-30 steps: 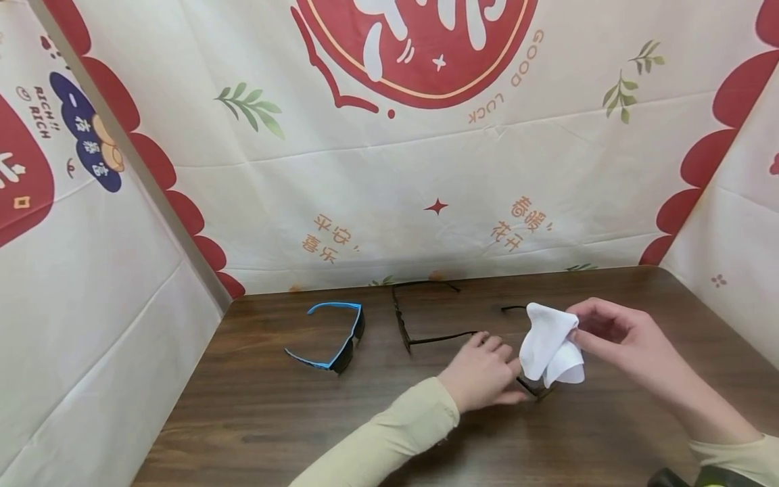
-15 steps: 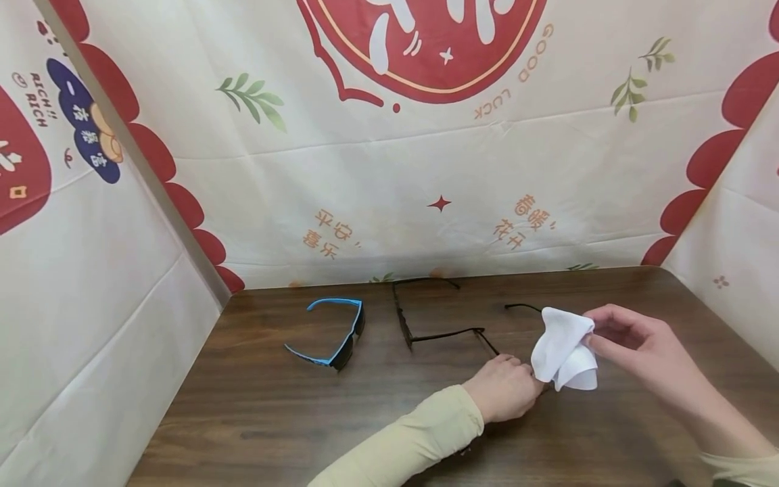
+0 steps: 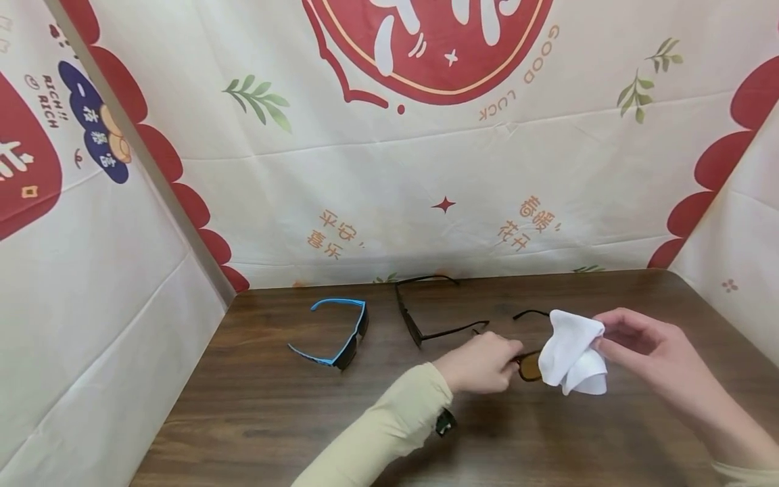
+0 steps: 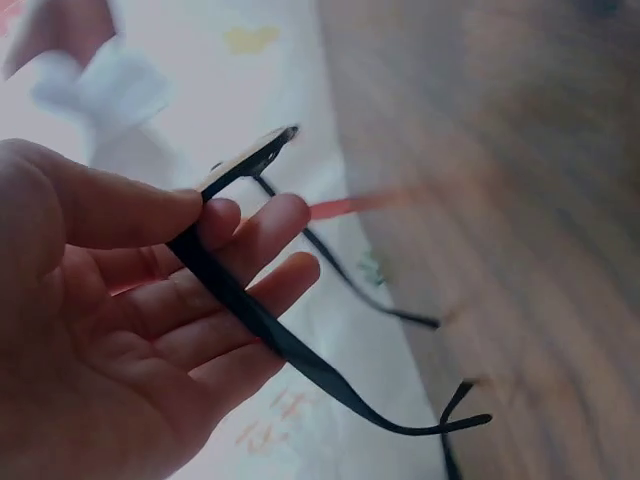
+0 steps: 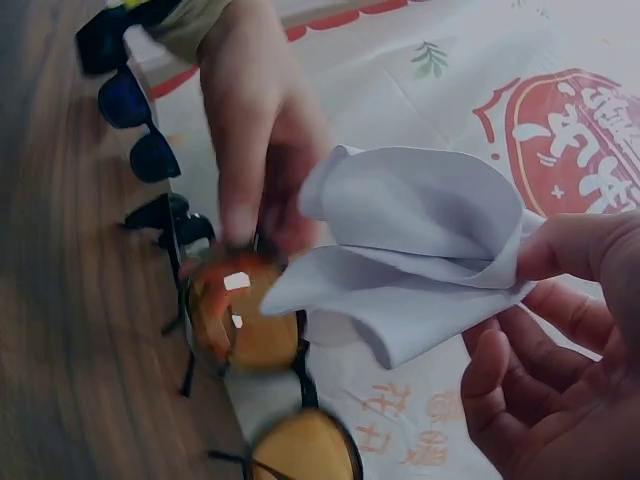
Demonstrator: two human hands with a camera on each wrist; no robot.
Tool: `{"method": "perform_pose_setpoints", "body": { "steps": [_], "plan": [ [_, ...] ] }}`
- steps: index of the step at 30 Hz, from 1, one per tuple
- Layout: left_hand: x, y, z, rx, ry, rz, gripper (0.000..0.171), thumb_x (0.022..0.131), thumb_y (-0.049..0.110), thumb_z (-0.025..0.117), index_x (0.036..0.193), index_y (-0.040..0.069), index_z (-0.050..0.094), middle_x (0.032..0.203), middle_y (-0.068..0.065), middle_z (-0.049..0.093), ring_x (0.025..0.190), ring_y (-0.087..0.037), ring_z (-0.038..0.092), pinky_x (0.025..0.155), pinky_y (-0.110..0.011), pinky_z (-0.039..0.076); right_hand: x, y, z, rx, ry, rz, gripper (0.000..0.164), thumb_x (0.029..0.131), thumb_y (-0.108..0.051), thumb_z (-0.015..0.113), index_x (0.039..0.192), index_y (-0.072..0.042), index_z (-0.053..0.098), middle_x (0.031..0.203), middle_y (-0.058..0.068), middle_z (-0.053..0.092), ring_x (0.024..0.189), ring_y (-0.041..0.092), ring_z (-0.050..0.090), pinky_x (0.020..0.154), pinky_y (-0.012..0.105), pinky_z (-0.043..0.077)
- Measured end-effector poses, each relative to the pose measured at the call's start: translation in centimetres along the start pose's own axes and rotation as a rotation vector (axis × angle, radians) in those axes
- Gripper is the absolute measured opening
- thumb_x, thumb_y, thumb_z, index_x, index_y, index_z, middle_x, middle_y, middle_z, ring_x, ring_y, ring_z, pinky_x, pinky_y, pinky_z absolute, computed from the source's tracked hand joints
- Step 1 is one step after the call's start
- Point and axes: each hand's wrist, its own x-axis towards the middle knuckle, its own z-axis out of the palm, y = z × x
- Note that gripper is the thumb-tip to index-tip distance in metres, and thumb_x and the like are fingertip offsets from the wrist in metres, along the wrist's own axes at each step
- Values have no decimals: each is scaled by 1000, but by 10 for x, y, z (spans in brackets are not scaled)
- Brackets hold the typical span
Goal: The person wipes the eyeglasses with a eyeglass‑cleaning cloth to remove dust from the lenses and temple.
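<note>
Glasses with blue frame [image 3: 348, 352] rest at the left of the counter [image 3: 274, 419], with their arms unfolded and pointing left. To their right we see black glasses [image 3: 413, 329], near the white backdrop [image 3: 389, 162], with arms unfolded toward the right. Just in front of their nearer arm is our left hand [image 3: 483, 363], which pinches, between thumb and fingers, one arm of the amber glasses [image 3: 530, 367], close to the hinge; these are over the counter, and both arms are unfolded. Farther right comes the cloth [image 3: 571, 350], which hides part of the amber glasses from the head view; whether it touches their lens, we cannot tell. At the right end, our right hand [image 3: 651, 348] pinches this cloth between thumb and fingers.
</note>
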Motion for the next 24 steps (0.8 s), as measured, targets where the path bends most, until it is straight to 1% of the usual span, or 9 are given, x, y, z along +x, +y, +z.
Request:
{"method": "perform_pose_setpoints", "body": {
  "steps": [5, 8, 11, 13, 15, 17, 19, 22, 24],
  "plan": [
    [-24, -21, -25, -226, -13, -50, 9, 96, 8, 55, 87, 9, 57, 69, 6, 50, 58, -3, 43, 55, -14, 35, 3, -6, 5, -59, -69, -35, 25, 84, 5, 69, 104, -9, 65, 85, 0, 67, 72, 11, 62, 59, 21, 49],
    [-36, -32, -36, -335, -39, -77, 8, 97, 9, 55, 92, 9, 62, 75, 6, 55, 62, -3, 45, 58, -14, 37, 8, -12, 16, -67, -108, -108, 26, 83, 6, 70, 103, -8, 63, 84, 2, 66, 72, 10, 62, 59, 21, 49],
    [-45, -42, -45, -422, -66, -98, 8, 96, 8, 56, 93, 10, 63, 77, 6, 56, 66, -4, 46, 61, -15, 37, 15, -21, 33, -54, -113, -201, 30, 80, 9, 71, 104, -7, 60, 84, 3, 65, 74, 9, 63, 61, 19, 49],
    [-51, -48, -49, -492, -81, -116, 8, 94, 6, 56, 89, 9, 62, 75, 5, 54, 67, -5, 45, 62, -17, 36, 20, -28, 47, -68, -95, -255, 33, 78, 10, 73, 103, -7, 59, 85, 2, 64, 74, 7, 62, 62, 18, 49],
    [-56, -53, -51, -561, -91, -129, 8, 93, 4, 57, 86, 7, 61, 73, 5, 51, 67, -6, 44, 61, -19, 35, 24, -35, 63, -108, -66, -307, 36, 75, 10, 75, 100, -8, 58, 82, -2, 63, 70, 5, 60, 59, 18, 48],
    [-62, -57, -53, -624, -100, -131, 7, 91, 2, 57, 85, 5, 61, 72, 5, 50, 67, -6, 44, 61, -20, 35, 28, -42, 78, -184, -17, -372, 37, 71, 9, 78, 94, -10, 56, 78, -7, 60, 66, 3, 56, 56, 18, 47],
    [-68, -60, -55, -660, -106, -124, 6, 90, 1, 58, 86, 2, 62, 72, 4, 52, 68, -5, 45, 62, -19, 36, 31, -48, 92, -282, 43, -447, 37, 69, 6, 80, 88, -13, 55, 75, -10, 55, 63, 2, 51, 53, 18, 44],
    [-77, -62, -59, -688, -113, -135, 7, 91, 1, 57, 85, 3, 62, 72, 4, 52, 68, -5, 45, 62, -20, 37, 34, -54, 112, -407, 134, -556, 30, 70, 1, 78, 83, -13, 55, 75, -8, 53, 62, 6, 50, 51, 23, 43],
    [-83, -63, -63, -697, -113, -158, 8, 91, 0, 57, 85, 3, 62, 72, 4, 52, 68, -6, 44, 62, -21, 36, 35, -57, 123, -448, 176, -603, 15, 80, -8, 71, 86, -11, 57, 79, -3, 55, 66, 11, 53, 54, 29, 47]
  ]
}}
